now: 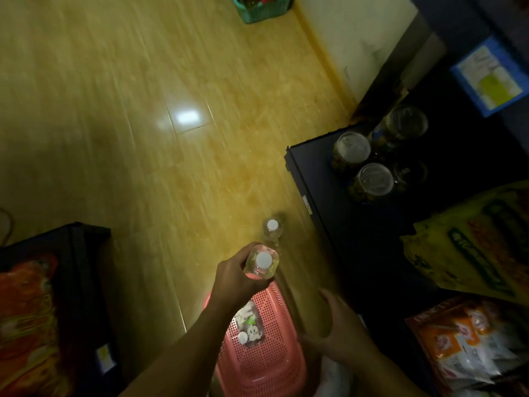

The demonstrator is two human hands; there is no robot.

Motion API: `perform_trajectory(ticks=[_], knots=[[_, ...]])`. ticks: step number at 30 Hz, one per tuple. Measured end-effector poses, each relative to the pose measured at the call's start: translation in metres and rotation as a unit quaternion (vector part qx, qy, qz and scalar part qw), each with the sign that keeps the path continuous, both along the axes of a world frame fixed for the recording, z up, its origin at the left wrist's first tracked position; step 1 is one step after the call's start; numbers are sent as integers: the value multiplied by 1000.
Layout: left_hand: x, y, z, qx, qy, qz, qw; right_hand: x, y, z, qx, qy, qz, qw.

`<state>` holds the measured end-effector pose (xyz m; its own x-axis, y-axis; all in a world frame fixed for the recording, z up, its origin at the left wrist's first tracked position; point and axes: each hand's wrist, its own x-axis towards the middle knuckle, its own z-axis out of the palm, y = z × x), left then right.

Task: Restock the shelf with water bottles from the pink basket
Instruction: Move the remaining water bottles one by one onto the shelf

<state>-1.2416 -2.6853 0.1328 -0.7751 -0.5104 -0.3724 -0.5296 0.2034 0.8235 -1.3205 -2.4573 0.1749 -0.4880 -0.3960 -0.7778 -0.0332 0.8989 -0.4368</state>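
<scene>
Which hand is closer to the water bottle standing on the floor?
Left. The left hand, gripping another bottle, is just below the standing bottle; the right hand hangs farther back beside the pink basket.

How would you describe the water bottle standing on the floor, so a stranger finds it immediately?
Start at the pink perforated plastic basket on the yellow wooden floor. Just beyond it stands a clear white-capped water bottle. Unlike the other bottles, no hand holds it and it is outside the basket.
</scene>
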Motion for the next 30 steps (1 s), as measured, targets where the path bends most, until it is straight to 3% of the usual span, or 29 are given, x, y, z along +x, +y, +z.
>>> perform_trajectory(ticks=[19,30], knots=[[32,-16,155,8,-7,-13,1000,24,18,138,30,-4,-59,998],[55,-25,282,10,-12,29,999,20,-22,276,-87,56,-76,992]])
